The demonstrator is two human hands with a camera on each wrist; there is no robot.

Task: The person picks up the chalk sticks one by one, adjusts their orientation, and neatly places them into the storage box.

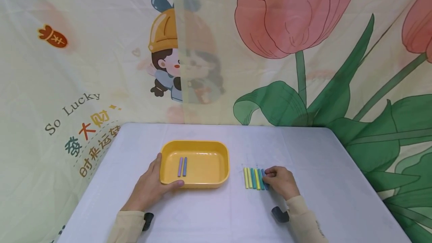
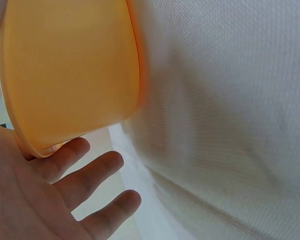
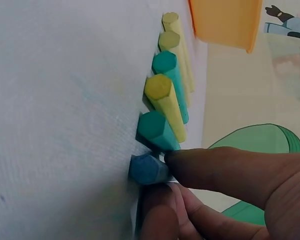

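Observation:
A yellow tray (image 1: 202,145) sits mid-table with a purple and a blue stick (image 1: 182,166) lying side by side in it. My left hand (image 1: 152,186) rests against the tray's near left corner, thumb along the front wall. In the left wrist view its fingers (image 2: 90,172) are straight and spread under the tray's rim (image 2: 70,70). To the right of the tray lies a row of yellow, teal and blue sticks (image 1: 253,178). My right hand (image 1: 269,177) pinches the blue stick (image 3: 146,169) at the row's right end between thumb and finger, still on the table.
The white table (image 1: 216,213) is bounded behind and on both sides by a printed cloth backdrop (image 1: 303,66). Its rounded far corners lie close to the cloth. Black wrist mounts (image 1: 280,215) show at both sleeves.

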